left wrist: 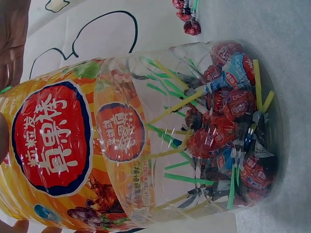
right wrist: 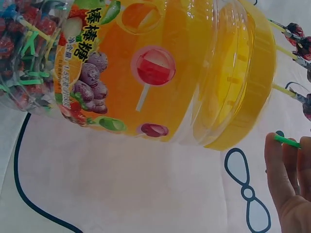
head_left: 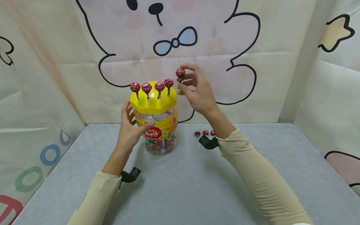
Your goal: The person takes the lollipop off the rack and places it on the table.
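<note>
"What's around you?"

"A clear plastic jar (head_left: 166, 122) with an orange-yellow label stands on the pale grey table (head_left: 180, 181). Four red-wrapped lollipops (head_left: 146, 87) stick up from the jar's yellow lid (head_left: 153, 104). Right of the jar lie three small red lollipops (head_left: 205, 132), one partly covered by the black mount (head_left: 208, 142) on my right wrist. Behind the jar hangs a pale printed backdrop (head_left: 197, 50)."

"And your hands?"

"My left hand (head_left: 130, 129) grips the jar's left side, thumb across its front. My right hand (head_left: 198, 89) is raised just right of the jar's lid, pinching a red-wrapped lollipop on a green stick (head_left: 180, 72), its ball upward."

"Does each view agree?"

"The head view shows that lollipop's red ball; from my right wrist I see just its stick between my fingertips, plus a printed lollipop picture (right wrist: 154, 68) on the jar. My left wrist view gives the closest look at the heap of wrapped candy (left wrist: 218, 126) in the jar's bottom."
</note>
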`<state>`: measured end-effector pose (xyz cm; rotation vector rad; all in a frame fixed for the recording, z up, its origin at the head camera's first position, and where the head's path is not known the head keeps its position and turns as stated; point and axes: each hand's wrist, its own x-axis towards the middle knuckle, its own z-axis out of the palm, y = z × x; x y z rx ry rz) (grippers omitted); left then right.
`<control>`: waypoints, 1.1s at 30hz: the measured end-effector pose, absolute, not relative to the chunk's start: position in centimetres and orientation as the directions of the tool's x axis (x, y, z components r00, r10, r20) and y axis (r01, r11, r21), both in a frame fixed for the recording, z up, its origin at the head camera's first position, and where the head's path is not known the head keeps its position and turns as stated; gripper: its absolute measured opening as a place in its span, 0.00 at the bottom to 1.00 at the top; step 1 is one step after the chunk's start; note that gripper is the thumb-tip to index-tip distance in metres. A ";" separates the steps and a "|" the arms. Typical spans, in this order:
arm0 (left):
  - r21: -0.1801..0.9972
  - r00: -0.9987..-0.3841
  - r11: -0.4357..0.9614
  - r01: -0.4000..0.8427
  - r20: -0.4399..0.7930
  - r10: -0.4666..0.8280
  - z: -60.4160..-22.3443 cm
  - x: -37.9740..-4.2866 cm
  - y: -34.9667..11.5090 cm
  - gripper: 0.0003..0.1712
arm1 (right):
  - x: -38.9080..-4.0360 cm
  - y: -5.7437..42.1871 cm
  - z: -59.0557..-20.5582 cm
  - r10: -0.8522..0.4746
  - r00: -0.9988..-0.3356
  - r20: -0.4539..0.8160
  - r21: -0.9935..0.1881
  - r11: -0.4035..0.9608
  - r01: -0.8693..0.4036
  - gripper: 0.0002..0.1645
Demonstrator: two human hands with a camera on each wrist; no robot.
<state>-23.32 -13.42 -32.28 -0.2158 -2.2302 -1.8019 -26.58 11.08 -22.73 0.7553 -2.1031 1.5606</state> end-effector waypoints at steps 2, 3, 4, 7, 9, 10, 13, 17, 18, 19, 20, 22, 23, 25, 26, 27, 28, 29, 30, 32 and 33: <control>0.935 -0.953 0.218 0.280 0.297 -0.051 -32.3 -23.3 -13.4 0.58 | -26.5 11.3 -22.9 -0.177 -0.773 0.609 -0.745 0.208 -0.634 0.31; 0.934 -0.953 0.218 0.282 0.299 -0.050 -32.3 -23.3 -13.4 0.58 | -26.4 11.5 -23.0 -0.176 -0.775 0.608 -0.748 0.201 -0.632 0.31; 0.934 -0.953 0.219 0.283 0.300 -0.049 -32.3 -23.3 -13.4 0.58 | -26.3 11.6 -23.1 -0.176 -0.775 0.608 -0.750 0.194 -0.632 0.31; 0.932 -0.950 0.219 0.290 0.307 -0.047 -32.2 -23.3 -13.3 0.58 | -26.1 12.1 -23.6 -0.177 -0.773 0.610 -0.758 0.154 -0.634 0.31; 0.931 -0.951 0.221 0.289 0.307 -0.047 -32.2 -23.2 -13.2 0.58 | -25.9 12.4 -24.0 -0.176 -0.773 0.609 -0.763 0.134 -0.632 0.31; 0.932 -0.951 0.220 0.289 0.306 -0.047 -32.2 -23.2 -13.2 0.58 | -25.9 12.5 -24.3 -0.174 -0.774 0.608 -0.766 0.128 -0.630 0.31; 0.934 -0.953 0.218 0.282 0.298 -0.047 -32.2 -23.1 -13.2 0.58 | -25.7 13.0 -24.9 -0.169 -0.780 0.602 -0.772 0.125 -0.623 0.32; 0.936 -0.954 0.216 0.278 0.294 -0.049 -32.2 -23.1 -13.2 0.58 | -25.5 13.5 -25.7 -0.166 -0.784 0.597 -0.775 0.133 -0.618 0.32; 0.936 -0.954 0.217 0.278 0.295 -0.049 -32.2 -23.1 -13.2 0.58 | -25.4 13.6 -25.9 -0.166 -0.786 0.596 -0.776 0.134 -0.617 0.32; 0.935 -0.954 0.218 0.279 0.296 -0.050 -32.2 -23.1 -13.2 0.58 | -25.3 13.8 -26.0 -0.165 -0.786 0.596 -0.776 0.134 -0.616 0.32; 0.934 -0.953 0.220 0.280 0.298 -0.051 -32.2 -23.1 -13.2 0.58 | -25.2 13.9 -26.2 -0.164 -0.787 0.594 -0.777 0.137 -0.615 0.32; 0.932 -0.951 0.222 0.286 0.304 -0.051 -32.2 -23.1 -13.2 0.58 | -25.0 14.1 -26.4 -0.161 -0.790 0.592 -0.778 0.143 -0.612 0.32; 0.931 -0.950 0.224 0.289 0.307 -0.050 -32.2 -23.1 -13.2 0.58 | -24.9 14.2 -26.6 -0.159 -0.791 0.590 -0.778 0.149 -0.610 0.32; 0.928 -0.948 0.226 0.296 0.314 -0.049 -32.2 -23.1 -13.2 0.58 | -24.6 14.5 -26.8 -0.156 -0.796 0.585 -0.781 0.159 -0.604 0.32; 0.927 -0.947 0.226 0.298 0.317 -0.048 -32.2 -23.1 -13.2 0.58 | -24.5 14.6 -26.9 -0.156 -0.798 0.582 -0.782 0.163 -0.602 0.32; 0.927 -0.947 0.226 0.298 0.317 -0.048 -32.1 -23.1 -13.2 0.58 | -24.4 14.7 -27.1 -0.156 -0.799 0.581 -0.782 0.167 -0.601 0.32; 0.927 -0.948 0.228 0.298 0.316 -0.048 -32.1 -23.2 -13.2 0.58 | -24.3 14.8 -27.2 -0.158 -0.801 0.578 -0.783 0.168 -0.599 0.32; 0.927 -0.947 0.227 0.299 0.318 -0.048 -32.1 -23.2 -13.2 0.58 | -24.2 14.9 -27.4 -0.160 -0.802 0.575 -0.786 0.164 -0.596 0.32; 0.927 -0.947 0.227 0.300 0.318 -0.048 -32.1 -23.2 -13.2 0.58 | -24.1 15.0 -27.5 -0.163 -0.803 0.574 -0.787 0.161 -0.596 0.33; 0.926 -0.946 0.226 0.302 0.320 -0.048 -32.1 -23.2 -13.2 0.58 | -23.9 15.3 -27.9 -0.167 -0.806 0.568 -0.791 0.161 -0.591 0.33; 0.925 -0.946 0.226 0.304 0.322 -0.047 -32.1 -23.2 -13.2 0.58 | -23.8 15.4 -28.1 -0.168 -0.809 0.564 -0.794 0.158 -0.586 0.33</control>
